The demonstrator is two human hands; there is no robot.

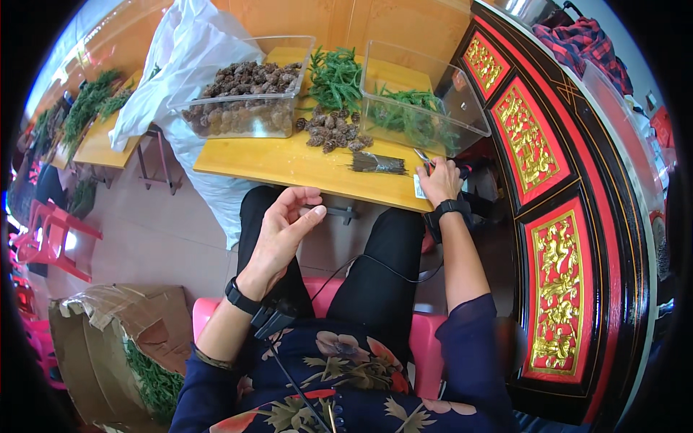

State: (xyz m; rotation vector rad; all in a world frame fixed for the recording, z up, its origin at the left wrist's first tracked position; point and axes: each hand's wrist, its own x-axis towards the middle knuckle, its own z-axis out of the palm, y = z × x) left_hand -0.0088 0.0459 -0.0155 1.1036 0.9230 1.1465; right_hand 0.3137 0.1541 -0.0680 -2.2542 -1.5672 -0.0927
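My left hand is raised over my lap, in front of the table edge. Its fingers are loosely curled with the thumb apart, and nothing shows in them. At the table's right front corner, my right hand closes round a small metal-tipped tool, whose exact kind is mostly hidden by the fingers. Left of that hand lies a bundle of thin dark brown wires or stems, bound in the middle. Behind the bundle sits a loose pile of pine cones. A white label lies beside the right hand.
On the yellow table stand a clear bin of pine cones and a clear bin of green sprigs, with more sprigs between. A carved red-and-gold cabinet rises at right. A cardboard box holds greenery at lower left.
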